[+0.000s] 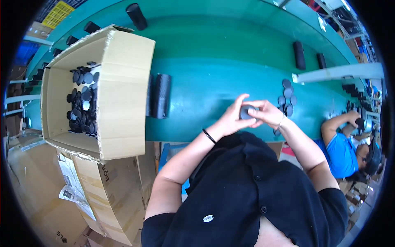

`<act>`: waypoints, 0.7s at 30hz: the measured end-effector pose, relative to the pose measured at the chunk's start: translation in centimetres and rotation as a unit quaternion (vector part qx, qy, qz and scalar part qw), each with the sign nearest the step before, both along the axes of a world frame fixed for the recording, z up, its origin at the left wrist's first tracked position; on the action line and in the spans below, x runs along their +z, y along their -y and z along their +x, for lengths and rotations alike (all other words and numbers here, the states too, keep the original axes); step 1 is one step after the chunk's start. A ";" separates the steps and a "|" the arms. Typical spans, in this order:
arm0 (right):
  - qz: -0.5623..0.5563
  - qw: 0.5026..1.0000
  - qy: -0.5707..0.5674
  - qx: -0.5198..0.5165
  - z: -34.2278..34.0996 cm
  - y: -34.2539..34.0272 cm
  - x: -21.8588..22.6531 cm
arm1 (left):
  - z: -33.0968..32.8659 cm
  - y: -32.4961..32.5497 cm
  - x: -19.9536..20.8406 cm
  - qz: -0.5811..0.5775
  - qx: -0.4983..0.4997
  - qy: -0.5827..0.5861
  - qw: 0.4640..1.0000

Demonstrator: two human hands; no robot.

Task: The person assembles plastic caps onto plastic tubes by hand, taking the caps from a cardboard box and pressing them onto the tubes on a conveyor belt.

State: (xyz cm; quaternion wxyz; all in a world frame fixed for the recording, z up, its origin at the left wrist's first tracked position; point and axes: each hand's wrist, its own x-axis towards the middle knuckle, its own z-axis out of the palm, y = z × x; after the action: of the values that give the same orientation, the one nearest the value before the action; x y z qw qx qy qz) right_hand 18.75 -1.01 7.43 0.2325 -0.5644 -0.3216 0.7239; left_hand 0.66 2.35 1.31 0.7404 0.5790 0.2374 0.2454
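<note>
Both hands meet in front of my chest, over the near edge of the green table (197, 111). My left hand (229, 120) is closed round a black round piece (247, 112), its flat disc face turned up. My right hand (268, 114) grips the same piece from the other side, thumb and fingers at its rim. Whether it is a loose cap or the end of a black cylinder, I cannot tell. Just right of my right hand lie several loose black round caps (286, 91). Black textured cylinders (163, 96) stand or lie to the left of my hands.
An open cardboard box (125, 94) holding many black discs sits at the left, above larger cartons (111, 197). More black cylinders (136, 16) rest along the far side. A grey metal bar (339, 73) crosses at right; a person in blue (345, 154) works beyond.
</note>
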 end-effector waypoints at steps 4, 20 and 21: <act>0.093 0.995 0.041 0.004 2.6 -3.6 2.2 | 0.8 -4.8 2.4 0.294 0.143 -0.044 0.944; 0.306 0.680 0.665 0.040 14.1 -11.7 -8.1 | -12.1 -40.0 3.9 0.152 0.535 -0.574 0.600; 0.335 0.678 0.654 0.027 13.8 -10.8 -7.6 | -12.4 -40.4 3.9 0.131 0.497 -0.581 0.631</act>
State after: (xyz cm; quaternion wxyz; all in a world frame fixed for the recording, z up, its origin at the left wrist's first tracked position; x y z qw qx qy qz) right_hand 32.59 9.78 -0.14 0.1170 -0.7692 -0.6278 0.0202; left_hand -11.71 42.72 5.19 0.1313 0.4872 0.8356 0.2173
